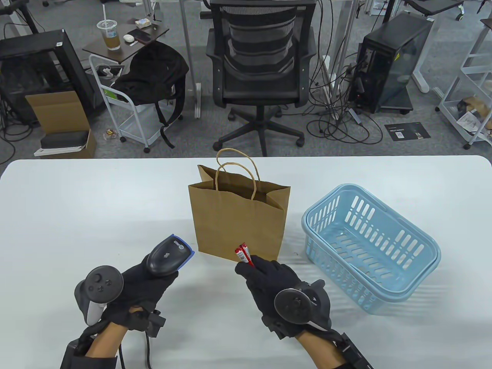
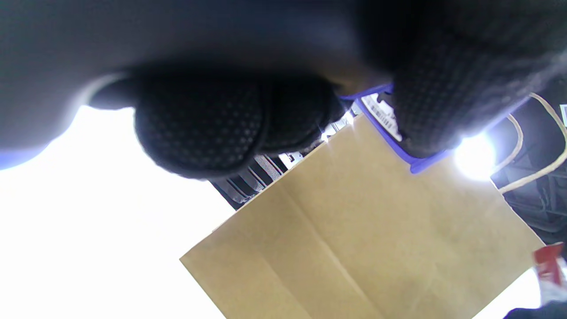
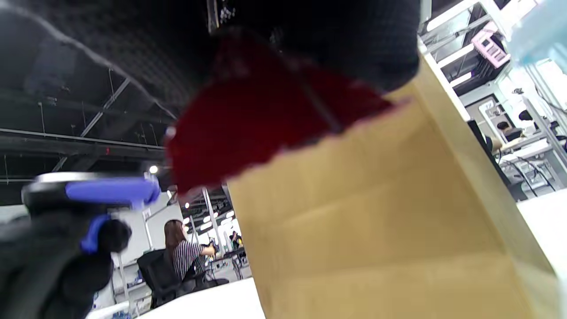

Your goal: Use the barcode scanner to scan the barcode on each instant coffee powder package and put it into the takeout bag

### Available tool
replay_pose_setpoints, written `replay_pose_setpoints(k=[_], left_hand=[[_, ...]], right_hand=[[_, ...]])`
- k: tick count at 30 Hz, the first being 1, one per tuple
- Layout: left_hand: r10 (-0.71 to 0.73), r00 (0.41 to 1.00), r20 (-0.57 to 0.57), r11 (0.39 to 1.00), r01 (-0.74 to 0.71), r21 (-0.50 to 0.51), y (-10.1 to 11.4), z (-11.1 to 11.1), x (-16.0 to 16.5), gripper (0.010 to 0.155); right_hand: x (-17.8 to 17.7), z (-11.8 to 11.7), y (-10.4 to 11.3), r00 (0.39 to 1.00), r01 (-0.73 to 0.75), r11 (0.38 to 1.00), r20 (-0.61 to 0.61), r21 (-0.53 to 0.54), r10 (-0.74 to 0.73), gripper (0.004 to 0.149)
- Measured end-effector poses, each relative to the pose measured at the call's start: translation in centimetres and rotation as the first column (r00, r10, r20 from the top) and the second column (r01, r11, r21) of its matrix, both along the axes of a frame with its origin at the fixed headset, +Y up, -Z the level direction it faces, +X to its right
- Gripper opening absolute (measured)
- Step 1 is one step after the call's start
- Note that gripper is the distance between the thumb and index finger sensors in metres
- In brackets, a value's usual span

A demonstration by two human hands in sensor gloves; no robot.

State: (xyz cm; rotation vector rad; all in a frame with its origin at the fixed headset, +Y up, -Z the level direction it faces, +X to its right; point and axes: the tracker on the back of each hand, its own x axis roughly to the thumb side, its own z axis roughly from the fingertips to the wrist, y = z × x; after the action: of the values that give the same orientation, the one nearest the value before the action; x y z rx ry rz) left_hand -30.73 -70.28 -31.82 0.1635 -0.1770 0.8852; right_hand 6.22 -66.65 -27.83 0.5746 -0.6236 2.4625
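My left hand [image 1: 142, 284] grips the dark blue-trimmed barcode scanner [image 1: 169, 255]; my right hand [image 1: 275, 278] pinches red coffee sachets [image 1: 244, 254] at its fingertips, unbagged; the blue plastic basket [image 1: 419, 265] looks empty, so probably the last

An open-plan office: beyond the white table [image 1: 77, 200] stand a mesh chair [image 1: 261, 65], a PC tower [image 1: 388, 65], tangled cables [image 1: 338, 115] on grey carpet and white carts [image 1: 130, 115]. The right wrist view shows a person [image 3: 186, 257] seated at desks under an exposed ceiling.

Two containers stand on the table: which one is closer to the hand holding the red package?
The brown paper bag, directly behind the right hand gripping the red package; the blue basket sits farther right.
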Motion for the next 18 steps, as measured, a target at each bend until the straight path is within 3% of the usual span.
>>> replay_pose_setpoints(k=[8, 12, 18], left_hand=[[0.048, 0.999, 0.003, 0.999, -0.048, 0.013, 0.6, 0.1, -0.5, 0.058], [0.064, 0.998, 0.01, 0.998, -0.064, 0.023, 0.9, 0.3, -0.6, 0.058], [0.107, 0.994, 0.016, 0.994, -0.107, 0.02, 1.0, 0.3, -0.9, 0.058]], right_hand=[[0.9, 1.5, 7.8, 0.979, 0.202, 0.979, 0.019, 0.019, -0.203, 0.047], [1.4, 1.8, 10.9, 0.964, 0.258, 0.966, 0.075, -0.025, -0.255, 0.054], [1.6, 1.1, 13.7, 0.947, 0.308, 0.951, 0.098, -0.027, -0.305, 0.057]])
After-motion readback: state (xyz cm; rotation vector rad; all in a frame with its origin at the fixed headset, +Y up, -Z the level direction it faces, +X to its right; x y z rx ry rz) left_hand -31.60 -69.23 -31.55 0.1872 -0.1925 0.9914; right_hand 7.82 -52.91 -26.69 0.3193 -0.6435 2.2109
